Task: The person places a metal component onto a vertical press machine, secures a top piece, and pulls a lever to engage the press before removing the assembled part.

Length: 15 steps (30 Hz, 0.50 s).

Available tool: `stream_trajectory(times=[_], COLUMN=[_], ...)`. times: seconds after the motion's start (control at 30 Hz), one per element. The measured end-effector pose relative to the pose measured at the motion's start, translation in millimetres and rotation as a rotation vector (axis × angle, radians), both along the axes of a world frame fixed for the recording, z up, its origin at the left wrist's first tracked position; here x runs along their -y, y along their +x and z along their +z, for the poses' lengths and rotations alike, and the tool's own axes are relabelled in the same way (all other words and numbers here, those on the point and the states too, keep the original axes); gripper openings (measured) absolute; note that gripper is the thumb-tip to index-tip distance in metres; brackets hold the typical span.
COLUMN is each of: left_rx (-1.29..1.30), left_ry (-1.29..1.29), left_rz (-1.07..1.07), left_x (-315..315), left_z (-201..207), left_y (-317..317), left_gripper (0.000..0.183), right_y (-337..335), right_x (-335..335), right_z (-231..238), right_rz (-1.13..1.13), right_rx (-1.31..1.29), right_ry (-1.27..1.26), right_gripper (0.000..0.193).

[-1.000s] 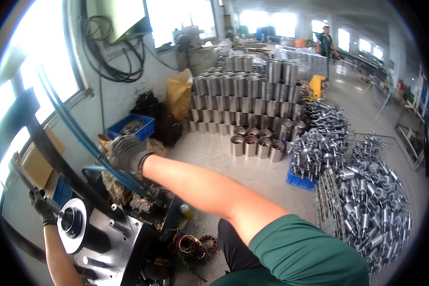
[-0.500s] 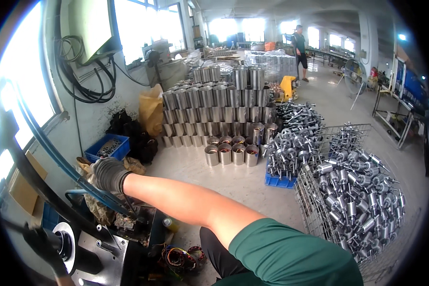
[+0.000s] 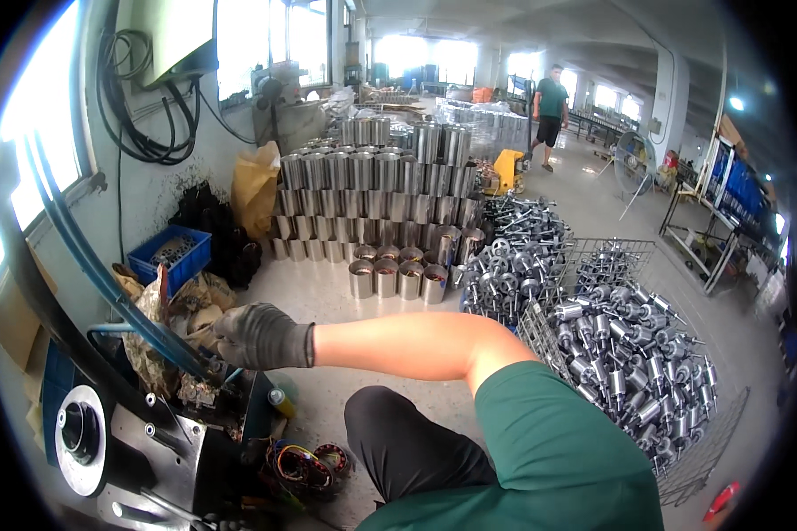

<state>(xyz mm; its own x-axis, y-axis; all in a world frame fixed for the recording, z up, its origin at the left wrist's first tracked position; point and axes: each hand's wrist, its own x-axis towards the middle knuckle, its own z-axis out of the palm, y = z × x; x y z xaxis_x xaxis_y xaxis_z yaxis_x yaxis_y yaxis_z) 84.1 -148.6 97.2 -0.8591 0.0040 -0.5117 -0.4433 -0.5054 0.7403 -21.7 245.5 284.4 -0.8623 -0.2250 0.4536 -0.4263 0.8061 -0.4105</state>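
Observation:
My right hand (image 3: 264, 337), in a dark grey glove, reaches across to the left with its fingers curled closed. Whatever the fingers may hold is hidden. It hangs just right of the blue hoses (image 3: 128, 301) and above a greasy metal part (image 3: 199, 389). My left hand does not show. Below at the left stands a machine with a steel plate (image 3: 181, 460) and a pale round flange (image 3: 81, 440) around a black hub. A thick black hose or bar (image 3: 71, 341) slants down to it.
A yellow can (image 3: 282, 404) and coiled coloured wires (image 3: 310, 465) lie by my knee. Ahead stand stacked metal cylinders (image 3: 363, 190). At right, wire cages (image 3: 540, 341) hold rotors (image 3: 633, 372). A blue crate (image 3: 173, 257) sits by the wall. A person (image 3: 551, 111) stands far back.
My right hand has moved right, away from the blue hoses. My left hand, earlier beside the flange, has left the picture. The view has turned slightly, and the far person has moved.

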Motion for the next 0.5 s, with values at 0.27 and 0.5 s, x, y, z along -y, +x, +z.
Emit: stream_trajectory(times=[0.27, 0.5], left_rx=[-0.142, -0.24], left_ry=[0.227, 0.276], left_rz=[-0.014, -0.041], left_x=[48.0, 82.7], left_z=[-54.3, -74.3], left_y=[-56.5, -94.6], left_gripper=[0.044, 0.04], right_y=[25.3, 57.0], right_x=[11.3, 64.6], right_z=[-58.4, -118.6], right_rz=[0.106, -0.002], right_rx=[-0.248, -0.015], right_ry=[-0.64, -1.438], right_gripper=[0.056, 0.102])
